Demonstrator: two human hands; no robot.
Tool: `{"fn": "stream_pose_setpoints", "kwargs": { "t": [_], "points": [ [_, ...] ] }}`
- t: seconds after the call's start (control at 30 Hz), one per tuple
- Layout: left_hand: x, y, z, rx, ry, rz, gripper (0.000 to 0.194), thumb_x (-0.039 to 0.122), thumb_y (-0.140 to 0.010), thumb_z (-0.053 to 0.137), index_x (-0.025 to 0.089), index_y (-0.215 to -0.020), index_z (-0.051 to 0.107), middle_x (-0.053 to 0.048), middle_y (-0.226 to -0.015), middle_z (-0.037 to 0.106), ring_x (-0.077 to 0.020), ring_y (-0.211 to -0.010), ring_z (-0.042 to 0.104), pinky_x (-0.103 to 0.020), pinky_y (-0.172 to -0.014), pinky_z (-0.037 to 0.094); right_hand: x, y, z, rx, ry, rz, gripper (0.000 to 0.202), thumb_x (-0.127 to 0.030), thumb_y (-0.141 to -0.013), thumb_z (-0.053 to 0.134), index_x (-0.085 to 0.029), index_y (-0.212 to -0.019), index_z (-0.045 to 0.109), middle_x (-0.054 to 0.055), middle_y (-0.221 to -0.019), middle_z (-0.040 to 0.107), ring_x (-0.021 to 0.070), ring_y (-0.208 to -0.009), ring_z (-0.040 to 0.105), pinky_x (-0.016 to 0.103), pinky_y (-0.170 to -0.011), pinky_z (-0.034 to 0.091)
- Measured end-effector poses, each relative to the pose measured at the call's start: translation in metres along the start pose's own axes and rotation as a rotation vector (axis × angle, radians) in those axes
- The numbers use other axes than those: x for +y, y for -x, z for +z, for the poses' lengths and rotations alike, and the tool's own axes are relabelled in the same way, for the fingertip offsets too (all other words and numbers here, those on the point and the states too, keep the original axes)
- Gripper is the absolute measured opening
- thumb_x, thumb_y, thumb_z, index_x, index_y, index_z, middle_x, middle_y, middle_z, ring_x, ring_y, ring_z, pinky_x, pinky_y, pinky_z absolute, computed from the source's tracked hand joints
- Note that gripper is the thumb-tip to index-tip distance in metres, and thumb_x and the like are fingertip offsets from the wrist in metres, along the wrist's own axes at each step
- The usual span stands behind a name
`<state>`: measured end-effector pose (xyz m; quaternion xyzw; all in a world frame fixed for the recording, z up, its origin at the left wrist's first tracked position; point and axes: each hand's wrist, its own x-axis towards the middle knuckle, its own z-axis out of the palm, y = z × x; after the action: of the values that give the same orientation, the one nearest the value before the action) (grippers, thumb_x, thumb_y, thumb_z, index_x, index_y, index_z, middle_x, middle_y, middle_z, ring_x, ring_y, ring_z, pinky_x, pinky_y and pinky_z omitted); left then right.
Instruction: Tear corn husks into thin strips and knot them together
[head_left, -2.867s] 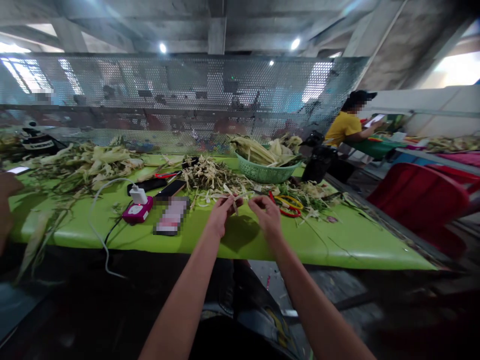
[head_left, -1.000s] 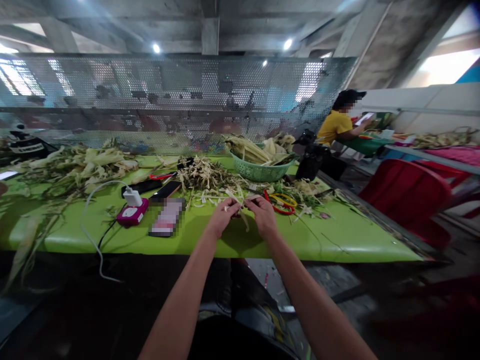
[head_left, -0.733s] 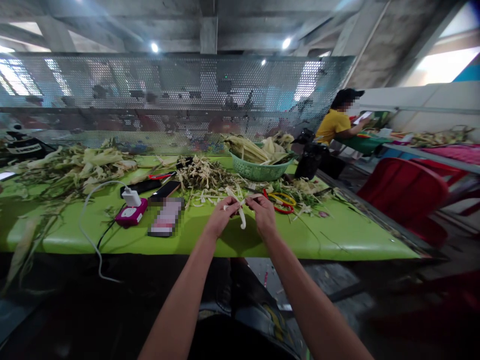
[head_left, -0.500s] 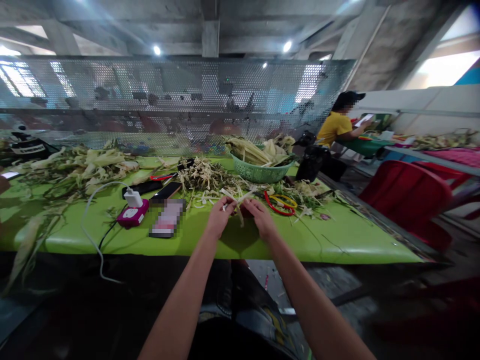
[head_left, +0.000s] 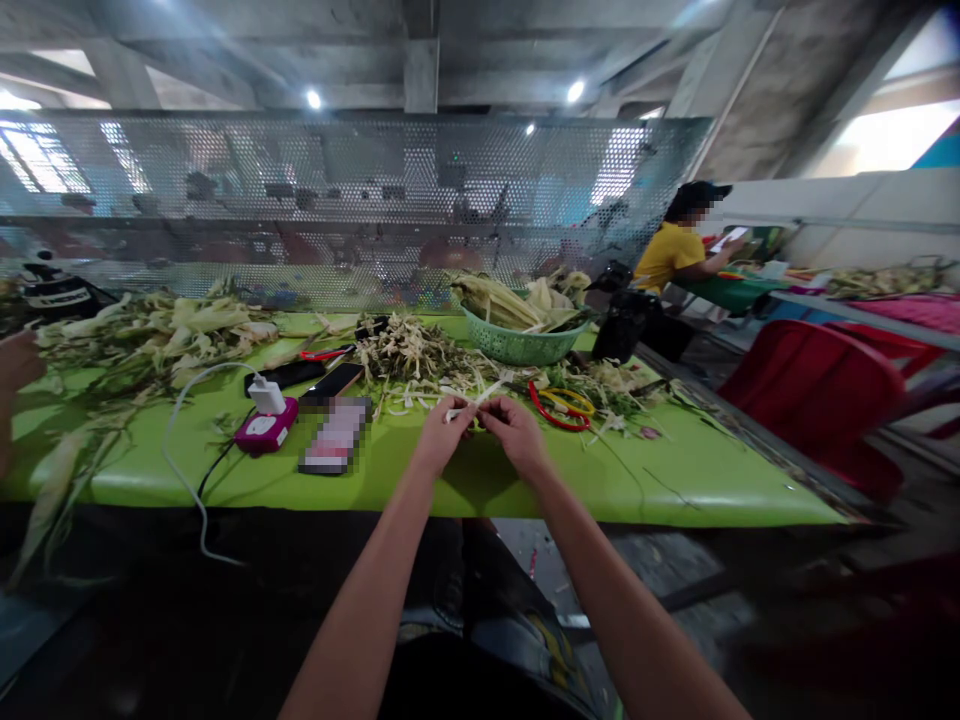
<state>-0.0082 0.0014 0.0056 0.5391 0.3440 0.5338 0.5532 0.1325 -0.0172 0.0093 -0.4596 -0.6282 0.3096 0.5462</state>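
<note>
My left hand (head_left: 444,430) and my right hand (head_left: 513,428) meet above the near part of the green table. Both are closed in a pinch on pale strips of corn husk (head_left: 491,391), whose ends stick up and away between the fingertips. The lower part of the strips is hidden by my fingers. Just beyond my hands lies a heap of shredded, knotted husk (head_left: 409,348). Scissors with red and yellow handles (head_left: 561,406) rest to the right of my right hand.
A green basket (head_left: 517,346) of husks stands at the back. Left are a phone (head_left: 337,436), a dark phone (head_left: 335,381), a purple power socket (head_left: 265,427) with a white charger, and a husk pile (head_left: 172,330). Another person's hand (head_left: 16,375) shows at far left. A red chair (head_left: 817,400) stands right.
My fingertips have drawn closer together, and the husk end that hung below them no longer shows. The other person's hand has come further into view at the left edge.
</note>
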Motion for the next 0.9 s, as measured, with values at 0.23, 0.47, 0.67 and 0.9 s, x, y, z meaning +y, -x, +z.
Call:
{"fn": "stream_pose_setpoints", "kwargs": {
  "t": [0.23,0.47,0.67,0.9],
  "points": [
    [0.005,0.001,0.001,0.054,0.1,-0.044,0.028,0.041,-0.068,0.069,0.018,-0.067,0.054,0.006,-0.054,0.043,-0.0074,-0.048,0.04,-0.023,-0.052,0.042,-0.004,0.0,0.002,0.031,0.151,-0.034,0.017,-0.037,-0.076,0.062,-0.02,-0.073,0.059,-0.001,-0.064,0.058,0.0161,-0.062,0.05,0.029,-0.061,0.039],
    [0.008,0.004,0.001,0.052,0.214,-0.094,0.03,0.041,-0.066,0.072,0.017,-0.07,0.054,0.006,-0.054,0.045,-0.0056,-0.045,0.036,-0.024,-0.052,0.044,-0.006,-0.002,0.0,-0.017,0.023,0.033,0.021,-0.04,-0.073,0.067,-0.02,-0.069,0.06,-0.002,-0.061,0.056,0.014,-0.058,0.049,0.027,-0.057,0.038],
    [0.004,0.001,0.002,-0.049,0.065,-0.059,0.033,0.048,-0.066,0.071,0.017,-0.07,0.06,0.002,-0.059,0.055,-0.009,-0.053,0.048,-0.022,-0.054,0.04,-0.011,0.002,-0.005,-0.024,-0.384,0.263,0.029,-0.043,-0.07,0.071,-0.021,-0.086,0.063,0.0,-0.073,0.065,0.0154,-0.063,0.059,0.029,-0.06,0.048],
    [0.008,0.004,0.005,-0.072,0.168,-0.121,0.032,0.047,-0.068,0.069,0.017,-0.068,0.058,0.002,-0.057,0.055,-0.01,-0.053,0.049,-0.024,-0.057,0.042,-0.014,0.002,-0.002,0.093,-0.467,0.294,0.031,-0.04,-0.061,0.078,-0.021,-0.069,0.055,-0.006,-0.056,0.053,0.0092,-0.047,0.045,0.023,-0.047,0.039]
  ]
}}
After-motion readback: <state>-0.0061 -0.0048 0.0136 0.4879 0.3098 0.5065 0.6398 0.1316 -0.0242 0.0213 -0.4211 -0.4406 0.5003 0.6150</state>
